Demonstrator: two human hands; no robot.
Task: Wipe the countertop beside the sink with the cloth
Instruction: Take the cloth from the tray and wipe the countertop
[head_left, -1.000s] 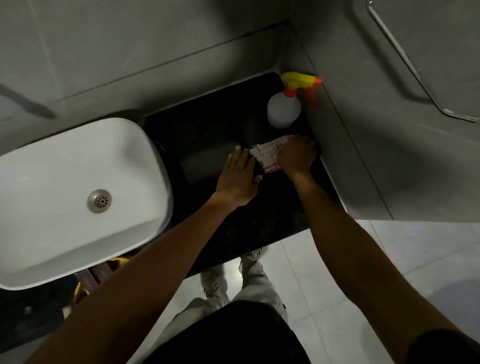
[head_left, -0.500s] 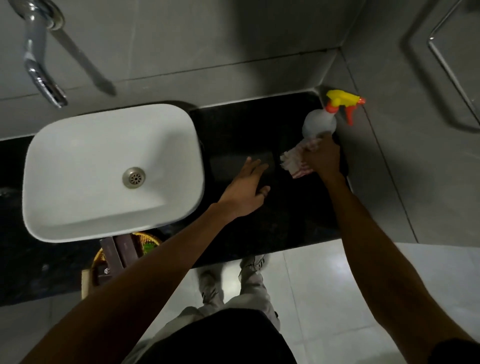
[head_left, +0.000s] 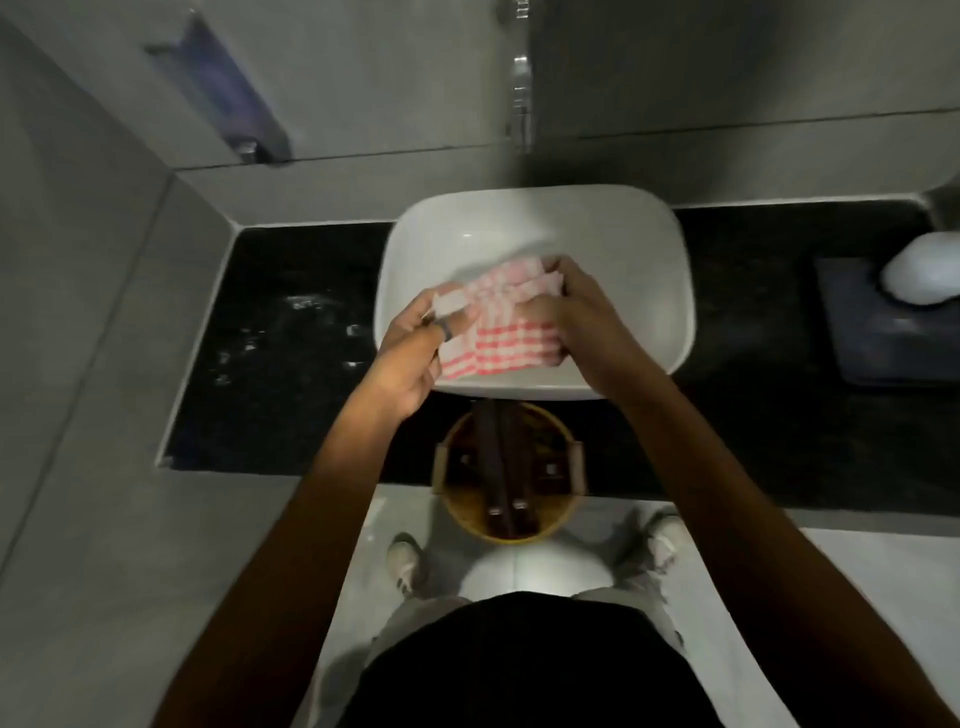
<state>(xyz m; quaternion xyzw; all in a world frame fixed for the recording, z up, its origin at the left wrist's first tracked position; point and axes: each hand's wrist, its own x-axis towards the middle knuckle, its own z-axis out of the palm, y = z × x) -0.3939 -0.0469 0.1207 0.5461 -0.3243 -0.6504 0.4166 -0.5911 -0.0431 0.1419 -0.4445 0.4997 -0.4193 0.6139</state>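
A bathroom: a white vessel sink (head_left: 535, 244) sits on a black stone surface (head_left: 291, 353) set between grey tiled walls (head_left: 93, 260). At 12 o'clock a chrome tap (head_left: 521, 78) hangs above it; at 6 o'clock a waste bin (head_left: 511, 467) stands on pale floor tiles (head_left: 831, 597).
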